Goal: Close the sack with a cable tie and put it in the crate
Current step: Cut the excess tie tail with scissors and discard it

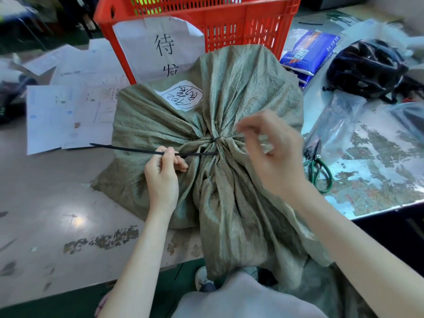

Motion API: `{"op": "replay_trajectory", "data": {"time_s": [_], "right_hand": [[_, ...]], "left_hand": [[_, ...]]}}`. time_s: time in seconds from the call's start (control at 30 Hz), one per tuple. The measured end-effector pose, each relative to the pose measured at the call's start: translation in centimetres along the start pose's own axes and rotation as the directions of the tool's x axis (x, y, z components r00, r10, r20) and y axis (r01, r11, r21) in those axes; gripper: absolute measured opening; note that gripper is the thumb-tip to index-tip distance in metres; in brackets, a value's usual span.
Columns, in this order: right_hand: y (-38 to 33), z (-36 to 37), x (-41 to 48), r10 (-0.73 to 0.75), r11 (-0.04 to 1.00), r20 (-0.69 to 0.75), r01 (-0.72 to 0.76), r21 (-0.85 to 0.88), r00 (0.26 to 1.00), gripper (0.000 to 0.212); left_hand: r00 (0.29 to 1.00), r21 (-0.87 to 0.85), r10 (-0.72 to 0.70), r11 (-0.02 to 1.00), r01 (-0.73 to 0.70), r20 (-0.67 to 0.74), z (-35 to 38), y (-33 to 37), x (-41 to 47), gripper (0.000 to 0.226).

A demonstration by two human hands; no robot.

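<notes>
Crate [229,26] sign reading "待". Left hand [163,175] fingers pinching tie [137,150] beside sack [229,99] neck; right hand [275,157] blurred, fingers loosely spread.

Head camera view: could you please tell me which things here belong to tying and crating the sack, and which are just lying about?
Belonging to the job:
green sack
black cable tie, pinched by the left hand
right hand, blurred above the neck
red crate

Just lying about:
scissors
black helmet
blue packet
loose papers

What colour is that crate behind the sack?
The crate is bright red-orange with a slotted lattice wall, clearest in the head view.
</notes>
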State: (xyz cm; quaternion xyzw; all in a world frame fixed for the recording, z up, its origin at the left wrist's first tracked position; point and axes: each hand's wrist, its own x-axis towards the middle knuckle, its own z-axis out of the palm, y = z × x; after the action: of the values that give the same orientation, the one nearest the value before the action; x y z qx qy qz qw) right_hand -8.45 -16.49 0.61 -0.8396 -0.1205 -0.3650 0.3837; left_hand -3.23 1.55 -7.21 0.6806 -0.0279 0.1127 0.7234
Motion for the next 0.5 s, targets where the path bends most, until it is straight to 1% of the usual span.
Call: {"op": "replay_trajectory", "data": {"time_s": [0.1, 0.17, 0.23, 0.33, 0.5], "right_hand": [[-1.7, 1.9, -0.5, -0.056, 0.996, 0.230, 0.038, 0.084, 0.971, 0.017], [-2.2, 3.3, -0.9, -0.041, 0.998, 0.370, 0.017, 0.067, 0.928, 0.025], [-2.1, 4.6, -1.4, 0.002, 1.000, 0.468, -0.008, 0.011, 0.884, 0.035], [-1.7, 5.6, -1.8, 0.041, 0.998, 0.517, -0.015, -0.053, 0.855, 0.038], [-1.4, 5.9, -1.2, 0.104, 0.991, 0.482, -0.050, -0.124, 0.870, 0.027]], "left_hand": [[1.000, -0.011, -0.009, 1.000, 0.009, 0.000, 0.0, 0.1, 0.0, 0.036], [1.000, -0.034, -0.024, 0.999, 0.024, -0.007, 0.1, 0.1, 0.0, 0.037], [0.999, -0.062, -0.037, 0.997, 0.035, -0.018, 0.1, 0.3, -0.1, 0.038], [0.996, -0.118, -0.064, 0.991, 0.057, -0.059, 0.1, 0.5, -0.2, 0.039], [0.992, -0.178, -0.076, 0.982, 0.058, -0.098, 0.4, 0.6, -0.2, 0.033]]}}
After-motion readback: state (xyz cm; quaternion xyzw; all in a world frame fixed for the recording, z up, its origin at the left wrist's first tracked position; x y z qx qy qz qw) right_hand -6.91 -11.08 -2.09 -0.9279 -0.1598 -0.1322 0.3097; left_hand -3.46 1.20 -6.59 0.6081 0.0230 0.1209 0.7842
